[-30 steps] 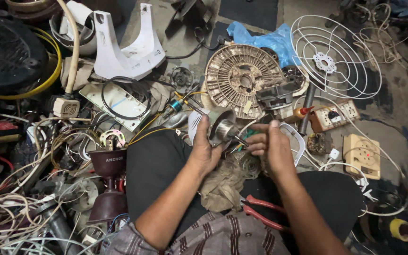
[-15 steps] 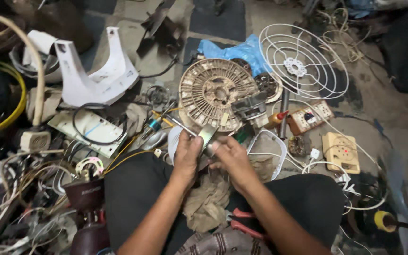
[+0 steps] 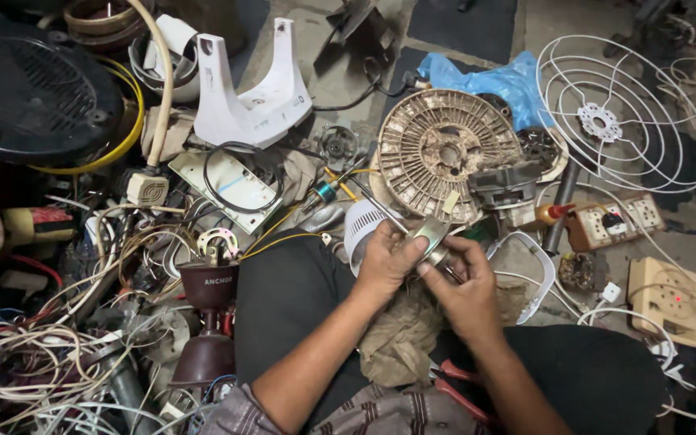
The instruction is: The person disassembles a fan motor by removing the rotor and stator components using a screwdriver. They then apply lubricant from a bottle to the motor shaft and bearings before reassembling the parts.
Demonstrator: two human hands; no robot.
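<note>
My left hand and my right hand both grip a small round metal motor part with a thin shaft, held just above my lap. The fingers of each hand close around its rim from either side. Under the hands a crumpled tan rag lies between my legs in black trousers. A white cup-shaped plastic cover sits just left of my left hand. Red-handled pliers rest on my right thigh, partly hidden by my right forearm.
A dirty ribbed round fan housing lies ahead, with a blue plastic bag and a white wire fan guard beyond. Switch boxes lie right. Tangled wires, a maroon fan base, a white bracket crowd the left.
The camera view has shifted and drawn closer. My hands have turned the metal part between them and stay over my lap.
</note>
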